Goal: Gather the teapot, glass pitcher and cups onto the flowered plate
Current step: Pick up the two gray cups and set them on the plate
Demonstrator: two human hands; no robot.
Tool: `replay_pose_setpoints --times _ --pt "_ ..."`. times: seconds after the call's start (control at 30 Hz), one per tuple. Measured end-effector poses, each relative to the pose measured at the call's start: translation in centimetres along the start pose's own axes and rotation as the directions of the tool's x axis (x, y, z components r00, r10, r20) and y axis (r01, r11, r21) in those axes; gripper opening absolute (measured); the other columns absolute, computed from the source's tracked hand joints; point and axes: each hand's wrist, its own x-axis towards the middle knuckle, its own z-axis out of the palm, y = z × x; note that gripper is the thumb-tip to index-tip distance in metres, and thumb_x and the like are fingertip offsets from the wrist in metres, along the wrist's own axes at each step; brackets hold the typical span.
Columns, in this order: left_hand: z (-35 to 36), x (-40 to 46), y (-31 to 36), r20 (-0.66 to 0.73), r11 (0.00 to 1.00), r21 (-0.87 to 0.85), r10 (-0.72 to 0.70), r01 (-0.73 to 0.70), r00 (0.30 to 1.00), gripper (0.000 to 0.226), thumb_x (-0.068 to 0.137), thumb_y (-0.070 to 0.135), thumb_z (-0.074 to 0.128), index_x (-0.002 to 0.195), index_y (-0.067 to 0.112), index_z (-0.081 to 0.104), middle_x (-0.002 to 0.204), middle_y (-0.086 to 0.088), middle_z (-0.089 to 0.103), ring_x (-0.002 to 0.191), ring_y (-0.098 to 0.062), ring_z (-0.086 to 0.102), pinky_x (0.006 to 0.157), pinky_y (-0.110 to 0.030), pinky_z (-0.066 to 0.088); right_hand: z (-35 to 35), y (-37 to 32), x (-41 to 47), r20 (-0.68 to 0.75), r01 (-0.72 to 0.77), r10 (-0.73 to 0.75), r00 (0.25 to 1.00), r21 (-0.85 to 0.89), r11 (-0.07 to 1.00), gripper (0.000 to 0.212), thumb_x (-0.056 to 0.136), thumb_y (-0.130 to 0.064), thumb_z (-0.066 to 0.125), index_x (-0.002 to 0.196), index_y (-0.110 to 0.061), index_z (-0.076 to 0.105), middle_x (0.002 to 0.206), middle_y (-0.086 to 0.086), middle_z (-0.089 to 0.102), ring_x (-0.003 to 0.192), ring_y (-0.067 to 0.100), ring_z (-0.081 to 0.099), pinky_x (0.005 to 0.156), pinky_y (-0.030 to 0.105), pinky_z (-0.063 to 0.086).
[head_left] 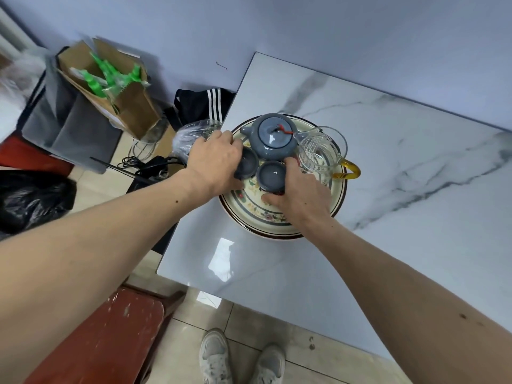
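The flowered plate [250,210] lies near the left edge of the marble table. On its far side stands the blue-grey teapot [273,135] with a red cord on its lid. To its right, the glass pitcher [318,153] with an amber handle rests on the plate. Two blue-grey cups sit in front of the teapot. My left hand [214,159] grips the left cup [246,162], partly covering it. My right hand [300,194] holds the right cup [271,173] from its right side and front.
The white marble table [388,189] stretches to the right and toward me. Left of it, on the floor, are a plastic bag [188,134], cables, a cardboard box [116,92], dark clothing and a red stool [110,328]. My shoes show below.
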Motion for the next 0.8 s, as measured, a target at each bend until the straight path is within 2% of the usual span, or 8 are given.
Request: replay_pose_setpoints --times 0.13,0.23,0.3,0.43,0.5,0.67,0.8 --pt "-0.6 -1.1 0.3 -0.048 1.000 0.023 -0.007 0.008 0.999 0.058 0.075 0.043 0.071 0.117 0.010 0.049 0.116 -0.012 0.057 0.111 -0.031 0.052 0.088 -0.043 0.046 -0.7 0.5 -1.3 0.008 0.025 -0.024 1.000 -0.042 0.999 0.059 0.075 -0.048 0.072 0.116 -0.021 0.038 0.076 0.003 0.061 0.071 0.030 0.062 0.053 0.031 0.034" --pt "-1.2 -2.5 0.9 -0.091 0.997 0.073 -0.031 0.038 0.995 0.040 0.082 0.030 0.062 0.114 0.011 0.049 0.113 -0.012 0.058 0.107 -0.031 0.053 0.082 -0.041 0.047 -1.5 1.0 -2.6 -0.005 0.016 -0.017 1.000 -0.087 0.996 0.053 0.077 -0.047 0.070 0.113 -0.021 0.041 0.069 -0.003 0.050 0.062 0.024 0.048 0.045 0.026 0.022" --pt "-1.5 -3.5 1.4 -0.085 0.993 0.108 -0.043 0.052 0.995 0.036 0.082 0.028 0.059 0.113 0.011 0.049 0.112 -0.011 0.057 0.107 -0.030 0.053 0.081 -0.041 0.048 -2.1 1.7 -3.6 -0.009 0.009 -0.010 1.000 -0.118 0.993 0.048 0.079 -0.045 0.068 0.110 -0.020 0.041 0.068 -0.003 0.050 0.061 0.023 0.046 0.044 0.025 0.018" --pt "-2.3 -4.9 3.1 -0.053 0.989 0.147 -0.009 0.016 0.999 0.035 0.082 0.028 0.058 0.113 0.012 0.051 0.113 -0.010 0.058 0.108 -0.028 0.053 0.081 -0.039 0.047 -3.3 3.7 -5.6 -0.011 -0.016 0.015 1.000 -0.165 0.986 0.030 0.083 -0.038 0.062 0.102 -0.018 0.051 0.078 0.003 0.065 0.068 0.028 0.060 0.049 0.028 0.029" --pt "-2.5 -5.4 4.3 -0.020 0.986 0.169 0.009 -0.006 1.000 0.032 0.084 0.027 0.055 0.113 0.013 0.053 0.114 -0.008 0.059 0.108 -0.026 0.054 0.081 -0.037 0.045 -4.0 4.7 -6.7 -0.005 -0.036 0.036 0.999 -0.171 0.985 0.024 0.084 -0.034 0.061 0.099 -0.016 0.054 0.082 0.005 0.067 0.072 0.029 0.062 0.051 0.029 0.031" --pt "-3.9 -6.1 10.6 0.006 0.976 0.194 0.102 -0.101 0.995 0.031 0.085 0.025 0.054 0.114 0.015 0.055 0.115 -0.007 0.063 0.108 -0.026 0.057 0.083 -0.037 0.044 -6.8 9.5 -10.4 0.008 -0.133 0.135 0.991 -0.125 0.983 0.024 0.087 -0.031 0.059 0.103 -0.014 0.056 0.095 0.005 0.065 0.084 0.029 0.062 0.064 0.034 0.044" --pt "-4.5 -6.4 17.3 0.033 0.961 0.193 0.196 -0.199 0.980 0.030 0.085 0.026 0.054 0.113 0.016 0.058 0.115 -0.007 0.063 0.109 -0.028 0.056 0.085 -0.038 0.044 -9.1 14.4 -14.0 -0.025 -0.217 0.216 0.976 -0.101 0.971 0.023 0.086 -0.028 0.057 0.105 -0.015 0.056 0.095 0.003 0.064 0.085 0.027 0.061 0.068 0.035 0.047"
